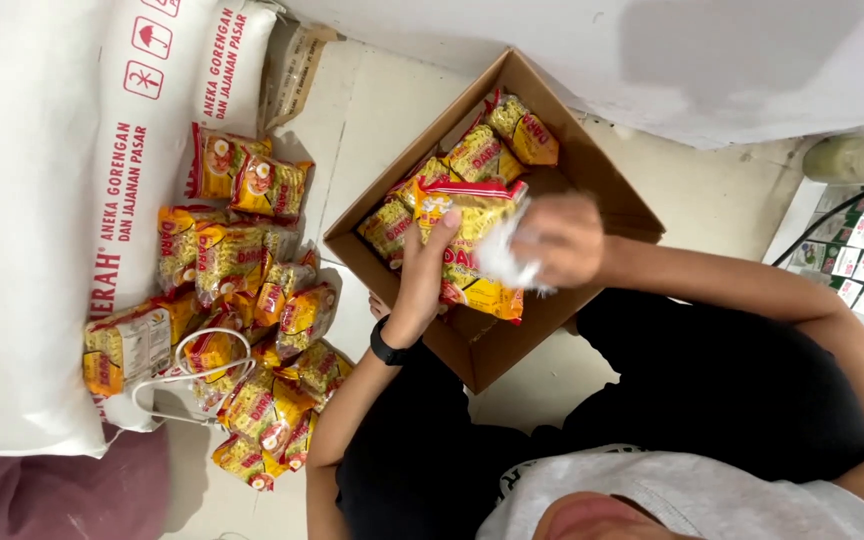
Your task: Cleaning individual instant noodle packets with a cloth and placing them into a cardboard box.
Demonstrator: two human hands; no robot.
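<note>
Grey shirt (pixel 672 495) and dark-clad lap (pixel 712 390) nearest the lens, seated on the tiled floor (pixel 372 110).

Left hand (pixel 422 275): black wristband (pixel 388 352) at the wrist, thumb and fingers wrapped around the left edge of a yellow-and-red noodle packet (pixel 472 250), held up over the open cardboard box (pixel 592 170).

Right hand (pixel 564 240): closed on a crumpled white cloth or tissue (pixel 507 262), pressed against the packet's right side; blurred, so exact contact hard to judge.

Packet position: between both hands, touching each; just above the box's near wall, right of the left palm, left of the right knuckles.

Box contents: several matching packets (pixel 497 140) stacked along the far-left wall, beyond both hands.

Loose heap of like packets (pixel 242 290) on the floor, well to the left of the left hand, against large white sacks (pixel 82 220); white cord (pixel 187 365) looped over the heap.

Handling note: best wiped with the packet pinned firmly at one edge, light strokes across the wrapper, no squeezing of the brittle contents.
</note>
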